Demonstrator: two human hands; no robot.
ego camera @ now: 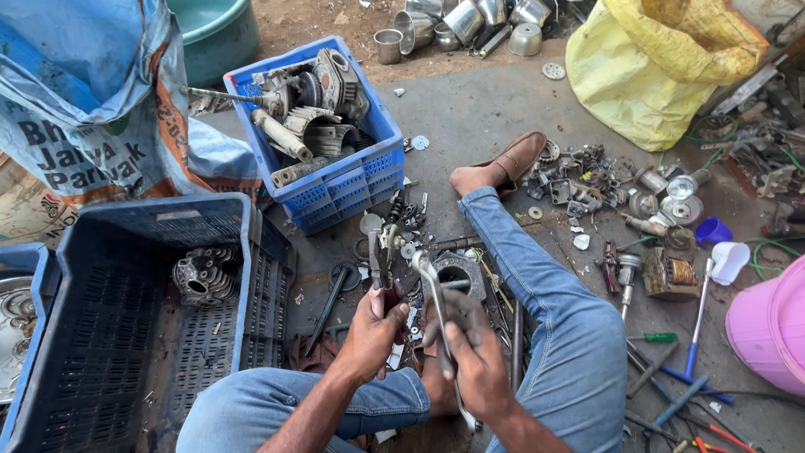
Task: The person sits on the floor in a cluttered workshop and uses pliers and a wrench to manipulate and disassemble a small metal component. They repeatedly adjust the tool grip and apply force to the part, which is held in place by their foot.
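My left hand (369,335) is closed around the red handles of a pair of pliers (381,267), their nose pointing away from me. My right hand (471,356) is wrapped tight on a long metal wrench (438,310), whose far end reaches a round metal part (457,273) on the ground between my legs.

To the far left of my hands, the bright blue crate (348,180) is piled with grey motor housings and shafts (306,113). Nearer on the left, the dark blue crate (243,277) holds only one finned metal casting (204,274). A teal tub (220,38) sits far left. Steel cups (457,23) cluster at the far edge, beside a yellow sack (646,71). A pink bucket (771,327) stands at my right.
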